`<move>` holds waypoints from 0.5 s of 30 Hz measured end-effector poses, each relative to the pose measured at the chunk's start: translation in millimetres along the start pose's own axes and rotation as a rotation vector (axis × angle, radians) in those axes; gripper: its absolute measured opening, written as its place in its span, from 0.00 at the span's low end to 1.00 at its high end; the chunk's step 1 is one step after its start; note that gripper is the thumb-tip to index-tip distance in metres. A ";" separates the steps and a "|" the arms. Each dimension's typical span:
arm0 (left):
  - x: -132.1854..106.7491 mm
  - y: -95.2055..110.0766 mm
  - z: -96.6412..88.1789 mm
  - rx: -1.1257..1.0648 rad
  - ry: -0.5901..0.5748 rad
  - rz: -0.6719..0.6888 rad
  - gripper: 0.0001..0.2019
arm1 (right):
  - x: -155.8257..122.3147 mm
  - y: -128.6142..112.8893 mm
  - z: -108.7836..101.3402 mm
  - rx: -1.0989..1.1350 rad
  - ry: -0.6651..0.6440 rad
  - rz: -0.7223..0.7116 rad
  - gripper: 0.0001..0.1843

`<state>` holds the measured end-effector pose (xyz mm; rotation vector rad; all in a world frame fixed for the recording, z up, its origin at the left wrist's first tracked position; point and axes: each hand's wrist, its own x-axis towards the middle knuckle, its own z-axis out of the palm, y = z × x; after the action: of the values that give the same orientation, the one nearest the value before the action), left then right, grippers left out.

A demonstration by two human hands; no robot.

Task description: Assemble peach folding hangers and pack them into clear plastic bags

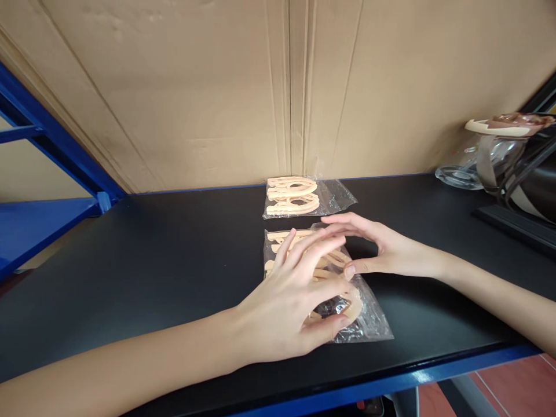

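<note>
A clear plastic bag (369, 324) with several peach-coloured curved plastic pieces lies on the black table top (152, 272). My left hand (291, 295) rests over the bag, fingers spread across the pieces and thumb pressing near its lower end. My right hand (382, 249) comes in from the right, fingers stretched over the bag's upper part, thumb touching a piece. A second bag (299, 197) of the same peach pieces lies further back, untouched.
A cardboard wall (260, 87) stands behind the table. Blue metal shelving (47, 150) is at the left. At the right edge sit a clear tape roll (469, 168) and a dark machine (530, 191) with a peach piece on top. A blue rim (391, 382) edges the table front.
</note>
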<state>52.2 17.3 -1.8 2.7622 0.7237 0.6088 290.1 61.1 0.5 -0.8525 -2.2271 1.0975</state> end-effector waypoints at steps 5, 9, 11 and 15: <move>2.7 -2.4 3.6 -0.156 0.179 0.122 0.07 | 1.5 -2.6 7.6 -0.225 -0.005 -0.061 0.29; 3.3 -2.0 6.0 -0.160 0.213 0.081 0.08 | 1.0 -5.2 10.1 -0.254 -0.027 -0.114 0.20; 3.2 -1.9 6.4 -0.141 0.228 0.075 0.08 | 1.1 -5.2 9.0 -0.233 0.038 -0.089 0.19; 2.6 -3.1 6.9 -0.156 0.234 0.067 0.10 | 2.7 0.0 4.8 -0.297 0.345 0.059 0.16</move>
<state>56.0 20.5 -8.0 2.6072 0.6020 0.9711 285.1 60.6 -1.7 -1.1412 -2.1050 0.5927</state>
